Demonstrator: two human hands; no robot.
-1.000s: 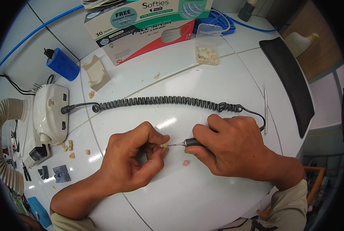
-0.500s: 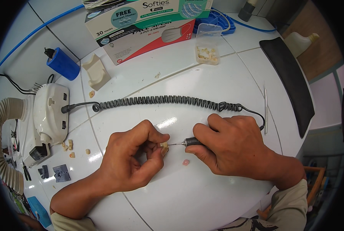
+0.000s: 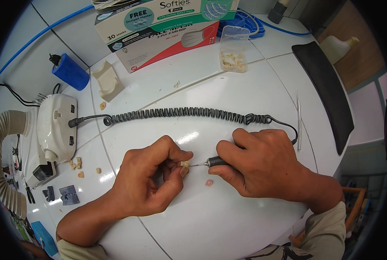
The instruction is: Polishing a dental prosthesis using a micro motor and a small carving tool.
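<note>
My left hand [image 3: 152, 177] pinches a small pale yellow piece [image 3: 185, 164] between its fingertips. My right hand [image 3: 258, 164] grips a dark, knurled rotary handpiece [image 3: 216, 161], its thin metal bit pointing left to the piece, touching or very close to it. A small pink piece [image 3: 209, 183] lies on the white tiled worktop [image 3: 189, 229] just below the bit. A coiled black cord [image 3: 176, 112] runs across behind both hands, linking the handpiece's side to a white control unit [image 3: 55, 128] at the left.
At the back are stacked cardboard boxes [image 3: 167, 41], an open clear box [image 3: 232, 60] of small pieces, a blue cylinder [image 3: 72, 71] and a cream tray [image 3: 107, 81]. Left: a ribbed hose [image 3: 3, 169] and grey blocks [image 3: 68, 195]. Right: a metal pick [image 3: 299, 125] and black pad [image 3: 323, 95].
The piece in my left fingertips and the tip of my upper left finger have shifted very slightly. My right hand and the handpiece are nearly still.
</note>
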